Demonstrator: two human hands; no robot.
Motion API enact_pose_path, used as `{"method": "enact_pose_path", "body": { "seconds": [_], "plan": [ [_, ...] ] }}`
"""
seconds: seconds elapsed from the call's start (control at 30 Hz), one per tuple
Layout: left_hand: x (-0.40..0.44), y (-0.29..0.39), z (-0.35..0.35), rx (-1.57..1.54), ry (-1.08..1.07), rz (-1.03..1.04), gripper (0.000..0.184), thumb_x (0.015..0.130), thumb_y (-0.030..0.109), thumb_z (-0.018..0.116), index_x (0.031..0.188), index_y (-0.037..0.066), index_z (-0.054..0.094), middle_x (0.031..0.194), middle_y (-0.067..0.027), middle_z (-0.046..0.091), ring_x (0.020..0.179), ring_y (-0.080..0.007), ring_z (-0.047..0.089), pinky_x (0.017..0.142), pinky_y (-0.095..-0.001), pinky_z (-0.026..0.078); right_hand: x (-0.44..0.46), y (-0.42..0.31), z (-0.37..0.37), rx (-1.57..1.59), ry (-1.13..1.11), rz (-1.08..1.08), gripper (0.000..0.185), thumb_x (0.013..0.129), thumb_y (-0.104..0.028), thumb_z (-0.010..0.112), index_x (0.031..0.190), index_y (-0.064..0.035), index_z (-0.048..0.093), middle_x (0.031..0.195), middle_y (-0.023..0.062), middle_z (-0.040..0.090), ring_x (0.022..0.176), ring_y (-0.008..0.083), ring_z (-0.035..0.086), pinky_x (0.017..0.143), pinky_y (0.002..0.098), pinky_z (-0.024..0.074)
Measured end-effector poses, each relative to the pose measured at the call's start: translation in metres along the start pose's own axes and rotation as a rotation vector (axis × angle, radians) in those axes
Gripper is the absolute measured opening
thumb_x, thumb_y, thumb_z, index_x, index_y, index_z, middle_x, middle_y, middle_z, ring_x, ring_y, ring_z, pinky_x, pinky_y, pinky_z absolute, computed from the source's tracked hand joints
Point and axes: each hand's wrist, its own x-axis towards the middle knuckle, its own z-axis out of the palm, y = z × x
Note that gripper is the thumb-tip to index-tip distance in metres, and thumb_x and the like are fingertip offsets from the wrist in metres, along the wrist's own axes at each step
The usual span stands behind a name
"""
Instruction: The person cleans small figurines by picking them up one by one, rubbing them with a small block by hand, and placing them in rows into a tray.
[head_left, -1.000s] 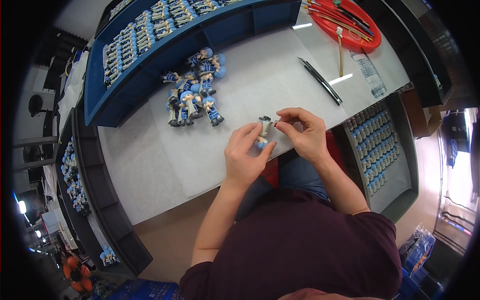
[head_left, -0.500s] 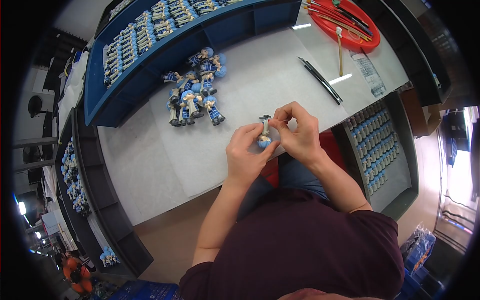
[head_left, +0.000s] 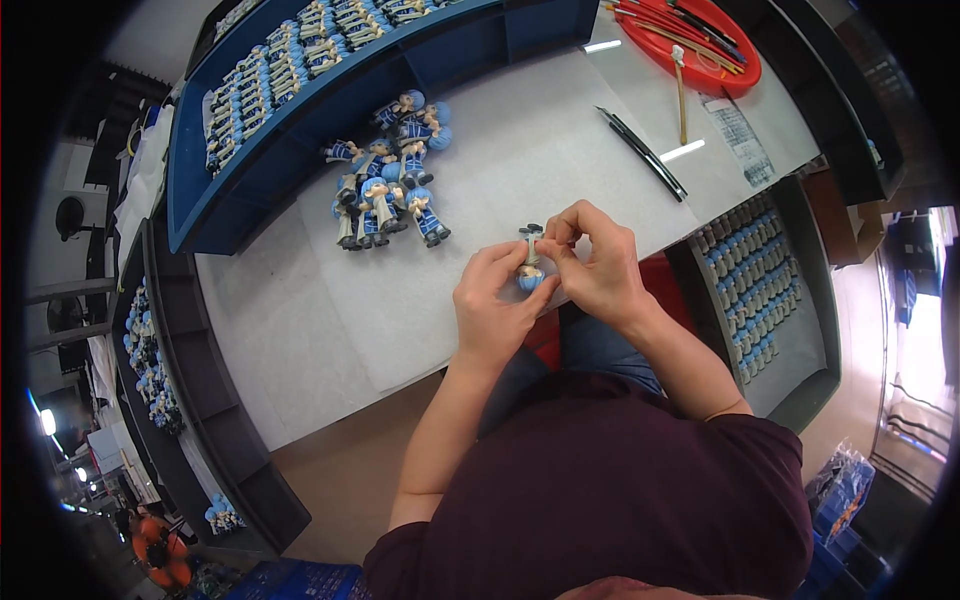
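Note:
Both hands meet over the white sheet near the table's front edge. Between them is a small blue-haired figurine, its head toward me and its dark feet pointing away. My left hand grips it from the left with thumb and fingers. My right hand is pinched at the figurine's right side, its thumb and index finger close to the body. Whether a small part sits in that pinch is hidden. A loose pile of similar figurines lies beyond my left hand.
A blue crate of figurines stands at the back. Two black pens and a wooden stick lie right of centre. A red dish holds brushes. Trays of figurines flank the table: a dark one left, another right.
Both hands stay almost in place around the figurine, with only slight finger movement. The figurine's feet and body show a little more now. The whole view has shifted slightly.

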Motion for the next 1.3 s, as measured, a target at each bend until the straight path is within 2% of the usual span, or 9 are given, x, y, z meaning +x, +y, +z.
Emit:
{"method": "enact_pose_path", "body": {
  "seconds": [0.3, 0.37, 0.5, 0.57, 0.8, 0.87, 1.0, 1.07, 1.3],
  "plan": [
    [-0.002, -0.002, 0.000, -0.013, 0.013, -0.007, 0.038, 0.059, 0.006, 0.078, 0.093, -0.004, 0.063, 0.091, -0.0140, 0.061, 0.080, -0.0253, 0.061, 0.069, -0.0312, 0.050, 0.001, 0.001, 0.002, -0.025, -0.005, 0.043, 0.018, 0.070, 0.005, 0.066, 0.074, -0.0002, 0.048, 0.067, 0.0099, 0.055, 0.060, 0.0189, 0.056, 0.055, 0.0286, 0.0466],
    [-0.001, -0.002, -0.001, 0.031, -0.019, 0.016, 0.038, 0.063, 0.002, 0.076, 0.098, -0.005, 0.063, 0.094, -0.0109, 0.061, 0.077, -0.0137, 0.059, 0.067, -0.0244, 0.049, 0.000, 0.003, 0.003, -0.004, -0.011, 0.024, 0.019, 0.069, 0.005, 0.066, 0.073, -0.0004, 0.048, 0.067, 0.0096, 0.054, 0.060, 0.0188, 0.055, 0.055, 0.0289, 0.0464],
    [0.001, -0.003, 0.000, 0.028, -0.010, 0.037, 0.038, 0.063, 0.002, 0.076, 0.098, -0.005, 0.063, 0.094, -0.0110, 0.061, 0.077, -0.0137, 0.059, 0.067, -0.0243, 0.049, 0.003, 0.000, -0.001, -0.031, -0.003, 0.031, 0.020, 0.068, 0.006, 0.066, 0.073, -0.0005, 0.048, 0.068, 0.0100, 0.054, 0.061, 0.0216, 0.056, 0.055, 0.0302, 0.0466],
    [-0.002, -0.004, 0.001, -0.022, 0.013, -0.002, 0.038, 0.059, 0.006, 0.078, 0.092, -0.005, 0.063, 0.090, -0.0143, 0.061, 0.079, -0.0250, 0.061, 0.068, -0.0315, 0.050, -0.001, -0.001, 0.002, -0.078, -0.029, 0.000, 0.019, 0.069, 0.006, 0.065, 0.073, -0.0008, 0.048, 0.068, 0.0101, 0.053, 0.062, 0.0233, 0.056, 0.055, 0.0303, 0.0464],
    [-0.003, -0.005, 0.001, -0.017, 0.034, 0.030, 0.038, 0.060, 0.006, 0.077, 0.093, -0.005, 0.062, 0.090, -0.0144, 0.061, 0.079, -0.0248, 0.061, 0.068, -0.0308, 0.050, -0.004, -0.004, 0.001, -0.010, -0.052, -0.019, 0.018, 0.070, 0.006, 0.065, 0.073, -0.0008, 0.048, 0.066, 0.0095, 0.054, 0.059, 0.0214, 0.055, 0.054, 0.0295, 0.0446],
    [-0.001, -0.001, -0.001, 0.004, -0.007, -0.001, 0.037, 0.063, 0.002, 0.076, 0.097, -0.005, 0.063, 0.093, -0.0109, 0.062, 0.077, -0.0143, 0.060, 0.066, -0.0240, 0.049, -0.001, 0.004, 0.005, -0.023, -0.028, 0.017, 0.019, 0.069, 0.006, 0.065, 0.072, -0.0010, 0.048, 0.066, 0.0094, 0.054, 0.059, 0.0208, 0.055, 0.054, 0.0299, 0.0446],
    [0.001, -0.003, -0.001, 0.019, 0.006, 0.033, 0.037, 0.063, 0.002, 0.076, 0.097, -0.005, 0.063, 0.093, -0.0108, 0.062, 0.076, -0.0144, 0.060, 0.066, -0.0241, 0.049, 0.006, 0.000, 0.000, -0.059, 0.028, 0.035, 0.020, 0.069, 0.005, 0.066, 0.072, -0.0011, 0.047, 0.066, 0.0096, 0.054, 0.060, 0.0203, 0.055, 0.054, 0.0302, 0.0453],
    [-0.001, -0.003, 0.000, -0.001, 0.003, 0.020, 0.037, 0.063, 0.002, 0.076, 0.097, -0.005, 0.063, 0.093, -0.0104, 0.062, 0.076, -0.0140, 0.059, 0.066, -0.0241, 0.049, -0.003, -0.004, 0.003, -0.097, -0.038, -0.042, 0.022, 0.072, 0.008, 0.063, 0.072, -0.0003, 0.044, 0.064, 0.0058, 0.053, 0.061, 0.0099, 0.049, 0.057, 0.0237, 0.0432],
    [-0.003, -0.006, 0.000, -0.006, 0.027, 0.046, 0.036, 0.063, 0.001, 0.075, 0.097, -0.005, 0.063, 0.092, -0.0103, 0.062, 0.076, -0.0139, 0.060, 0.066, -0.0242, 0.049, 0.004, -0.001, 0.001, -0.083, -0.034, -0.012, 0.021, 0.073, 0.008, 0.063, 0.073, -0.0002, 0.044, 0.065, 0.0065, 0.054, 0.061, 0.0101, 0.050, 0.058, 0.0235, 0.0434]
  ]
}}
